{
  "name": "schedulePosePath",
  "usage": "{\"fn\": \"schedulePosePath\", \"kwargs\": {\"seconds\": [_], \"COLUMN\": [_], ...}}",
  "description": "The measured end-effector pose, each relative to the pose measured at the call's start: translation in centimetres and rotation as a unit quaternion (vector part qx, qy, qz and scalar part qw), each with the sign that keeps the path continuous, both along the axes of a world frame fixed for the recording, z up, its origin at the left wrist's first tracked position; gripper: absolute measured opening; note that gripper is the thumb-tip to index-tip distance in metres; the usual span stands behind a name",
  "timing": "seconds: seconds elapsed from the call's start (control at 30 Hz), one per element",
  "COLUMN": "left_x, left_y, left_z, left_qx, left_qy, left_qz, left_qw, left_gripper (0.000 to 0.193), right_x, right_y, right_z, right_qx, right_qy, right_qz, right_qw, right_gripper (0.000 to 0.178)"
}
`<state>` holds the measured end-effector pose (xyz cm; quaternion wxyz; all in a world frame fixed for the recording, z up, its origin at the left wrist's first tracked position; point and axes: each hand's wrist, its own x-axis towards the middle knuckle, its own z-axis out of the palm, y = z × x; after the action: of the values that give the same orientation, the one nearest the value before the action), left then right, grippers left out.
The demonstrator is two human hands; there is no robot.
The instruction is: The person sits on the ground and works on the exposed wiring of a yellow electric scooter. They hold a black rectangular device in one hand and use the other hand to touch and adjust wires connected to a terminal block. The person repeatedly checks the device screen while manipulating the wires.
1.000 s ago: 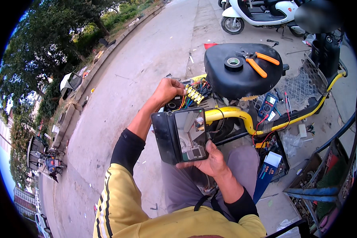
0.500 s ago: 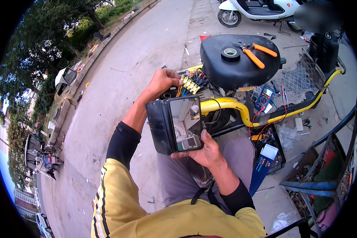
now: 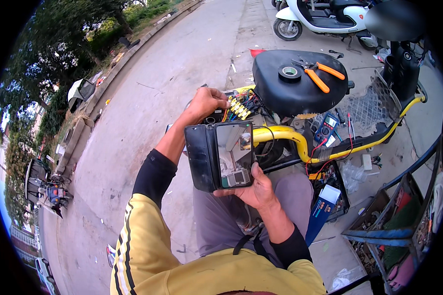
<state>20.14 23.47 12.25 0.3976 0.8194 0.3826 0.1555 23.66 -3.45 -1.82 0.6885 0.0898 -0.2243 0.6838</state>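
Head view: the right hand [image 3: 257, 191], fingers closed, grips a black rectangular phone [image 3: 235, 152] in its opened black folding case [image 3: 201, 157]; beyond, the left hand [image 3: 207, 104] pinches a yellow segmented strip [image 3: 239, 109] beside coloured wires [image 3: 225, 116]. Both grips match a second ago, so work looks unadvanced.

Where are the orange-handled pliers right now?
Head view, upper right of centre: the orange-handled pliers lie on the black seat, immediately right of the tape roll.
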Motion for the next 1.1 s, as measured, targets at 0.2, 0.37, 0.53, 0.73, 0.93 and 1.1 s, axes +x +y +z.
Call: {"fn": "schedulePosePath", "kwargs": {"seconds": [0.2, 0.37, 0.53, 0.73, 0.93, 1.1], "left_x": [0.01, 0.02, -0.03, -0.05, -0.14, -0.12], "left_y": [-0.20, -0.11, -0.01, -0.17, -0.05, -0.11], "left_z": [0.25, -0.01, -0.09, 0.08, -0.10, 0.03], "left_qx": [-0.017, -0.006, -0.003, 0.000, 0.001, 0.003], "left_qy": [0.003, -0.006, -0.007, 0.001, -0.001, 0.003], "left_qz": [0.006, -0.006, -0.009, -0.003, -0.006, -0.003], "left_qw": [1.000, 1.000, 1.000, 1.000, 1.000, 1.000], "left_gripper": [0.027, 0.027, 0.027, 0.026, 0.025, 0.026], "right_x": [-0.02, -0.05, 0.12, 0.05, 0.09, 0.07], "right_y": [0.06, -0.12, -0.20, -0.19, -0.22, -0.25], "right_z": [-0.09, -0.21, 0.07, -0.01, -0.03, 0.05], "right_qx": [0.000, -0.004, -0.002, -0.003, -0.002, -0.006], "right_qy": [-0.004, -0.002, -0.011, -0.006, -0.008, -0.004], "right_qz": [0.001, 0.000, -0.003, -0.003, -0.001, -0.001], "right_qw": [1.000, 1.000, 1.000, 1.000, 1.000, 1.000], "right_gripper": [0.082, 0.080, 0.080, 0.080, 0.080, 0.080]}}
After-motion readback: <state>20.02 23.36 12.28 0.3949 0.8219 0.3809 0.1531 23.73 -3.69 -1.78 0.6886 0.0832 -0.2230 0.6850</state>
